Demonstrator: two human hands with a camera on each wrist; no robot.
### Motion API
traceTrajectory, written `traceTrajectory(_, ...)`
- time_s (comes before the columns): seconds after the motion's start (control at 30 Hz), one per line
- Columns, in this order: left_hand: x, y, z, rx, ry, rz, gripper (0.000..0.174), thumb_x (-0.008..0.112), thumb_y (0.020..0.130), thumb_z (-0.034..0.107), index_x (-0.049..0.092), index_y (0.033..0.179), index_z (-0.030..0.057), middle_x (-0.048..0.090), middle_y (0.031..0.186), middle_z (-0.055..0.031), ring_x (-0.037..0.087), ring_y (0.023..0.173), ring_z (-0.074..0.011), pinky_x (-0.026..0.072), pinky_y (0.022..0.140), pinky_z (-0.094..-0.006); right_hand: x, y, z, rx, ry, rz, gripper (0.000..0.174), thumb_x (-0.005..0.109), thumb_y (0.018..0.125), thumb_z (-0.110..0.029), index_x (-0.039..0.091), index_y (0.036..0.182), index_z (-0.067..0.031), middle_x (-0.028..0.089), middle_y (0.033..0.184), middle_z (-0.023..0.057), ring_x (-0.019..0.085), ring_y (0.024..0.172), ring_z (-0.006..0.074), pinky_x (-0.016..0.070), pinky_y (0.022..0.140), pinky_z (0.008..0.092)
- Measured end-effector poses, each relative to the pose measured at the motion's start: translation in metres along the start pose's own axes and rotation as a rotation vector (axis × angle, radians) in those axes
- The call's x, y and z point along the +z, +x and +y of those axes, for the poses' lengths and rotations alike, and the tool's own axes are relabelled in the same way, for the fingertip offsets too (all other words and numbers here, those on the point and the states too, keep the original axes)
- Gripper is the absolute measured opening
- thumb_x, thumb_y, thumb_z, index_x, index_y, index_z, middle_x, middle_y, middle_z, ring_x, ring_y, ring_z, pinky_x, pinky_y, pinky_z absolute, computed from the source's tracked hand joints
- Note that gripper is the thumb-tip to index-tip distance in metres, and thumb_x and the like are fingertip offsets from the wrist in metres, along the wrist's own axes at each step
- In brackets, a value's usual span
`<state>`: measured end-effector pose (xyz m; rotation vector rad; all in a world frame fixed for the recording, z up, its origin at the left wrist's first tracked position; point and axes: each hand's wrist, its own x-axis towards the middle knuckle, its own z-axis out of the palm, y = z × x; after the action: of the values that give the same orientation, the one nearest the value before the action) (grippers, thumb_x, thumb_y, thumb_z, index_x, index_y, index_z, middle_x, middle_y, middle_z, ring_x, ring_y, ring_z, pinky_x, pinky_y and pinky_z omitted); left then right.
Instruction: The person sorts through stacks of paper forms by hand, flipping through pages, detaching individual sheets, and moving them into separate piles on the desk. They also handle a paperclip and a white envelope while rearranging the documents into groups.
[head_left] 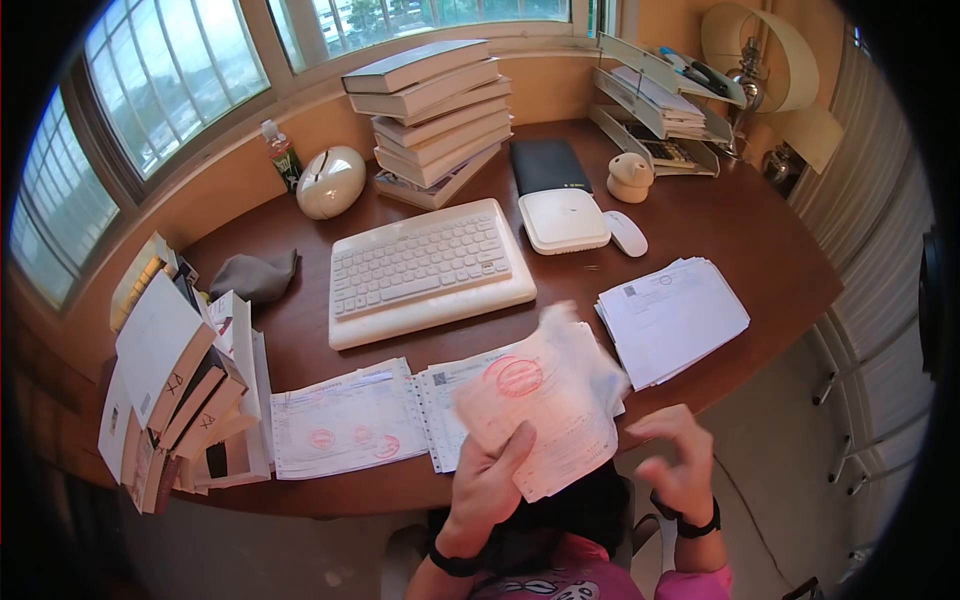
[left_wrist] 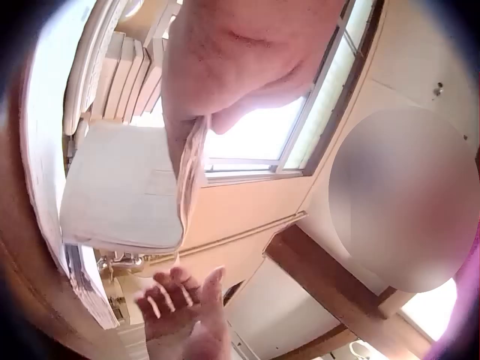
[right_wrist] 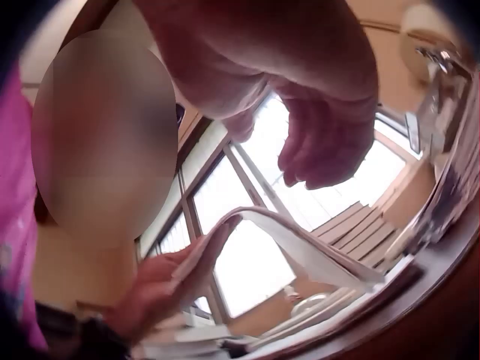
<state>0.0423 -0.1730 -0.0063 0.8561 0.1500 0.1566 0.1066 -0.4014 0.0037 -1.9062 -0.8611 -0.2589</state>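
Note:
My left hand grips a small sheaf of papers by its near left edge, thumb on top. The top sheet carries a round red stamp, and its far corner is blurred. In the left wrist view, the sheaf is seen nearly edge-on, pinched under the left hand. To the right of the sheaf, my right hand hovers apart from it with loosely bent fingers and nothing in them. The right wrist view shows that hand above the bowed papers. Beneath the sheaf lies a perforated-edge paper stack, partly hidden.
Left of it lies another stamped paper stack, and a white-topped pile lies to the right. A keyboard on a white base, a mouse, a white box, stacked books and leaning books surround the papers.

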Motion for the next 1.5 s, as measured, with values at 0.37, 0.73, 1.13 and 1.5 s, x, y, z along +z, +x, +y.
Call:
traceTrajectory(0.37, -0.058, -0.036, 0.026, 0.486, 0.749, -0.312, 0.052, 0.073, 0.086, -0.002, 0.055, 0.134, -0.0007, 0.061, 0.130, -0.0088, 0.052, 0.127, -0.0221, 0.0389, 0.107, -0.0347, 0.050, 0.043, -0.014, 0.770, 1.380, -0.050, 0.061, 0.061, 0.098, -0.011, 0.029, 0.148, 0.0055, 0.060, 0.126, 0.0184, 0.064, 0.110, 0.0238, 0.0536, 0.093, 0.0355)
traceTrajectory(0.73, -0.048, -0.017, 0.096, -0.053, 0.302, -0.265, 0.062, 0.047, 0.104, 0.012, 0.014, 0.155, -0.0004, 0.051, 0.139, -0.0201, 0.061, 0.115, -0.0268, 0.0466, 0.100, -0.0345, 0.052, 0.089, -0.016, 0.510, 0.987, -0.188, 0.077, 0.068, 0.091, -0.003, 0.020, 0.151, 0.0061, 0.067, 0.119, 0.0163, 0.066, 0.105, 0.0179, 0.0541, 0.089, 0.0296)
traceTrajectory(1.13, -0.033, 0.018, 0.152, 0.058, 1.019, -0.314, 0.065, 0.055, 0.102, 0.022, 0.022, 0.156, 0.0078, 0.067, 0.116, -0.0197, 0.070, 0.095, -0.0282, 0.0521, 0.076, -0.0353, 0.064, 0.095, -0.004, 0.533, 1.154, -0.097, 0.024, 0.067, 0.092, -0.002, 0.059, 0.113, 0.0077, 0.071, 0.101, 0.0108, 0.067, 0.083, 0.0122, 0.0515, 0.071, 0.0233)
traceTrajectory(1.5, -0.038, -0.033, 0.090, -0.298, 0.354, -0.277, 0.075, 0.067, 0.095, 0.010, 0.022, 0.156, 0.0046, 0.049, 0.144, -0.0127, 0.044, 0.136, -0.0196, 0.0352, 0.112, -0.0338, 0.069, 0.089, -0.027, 0.684, 1.361, 0.571, 0.020, 0.057, 0.099, -0.003, 0.057, 0.118, -0.0012, 0.066, 0.107, 0.0058, 0.063, 0.097, 0.0124, 0.0527, 0.088, 0.0269)
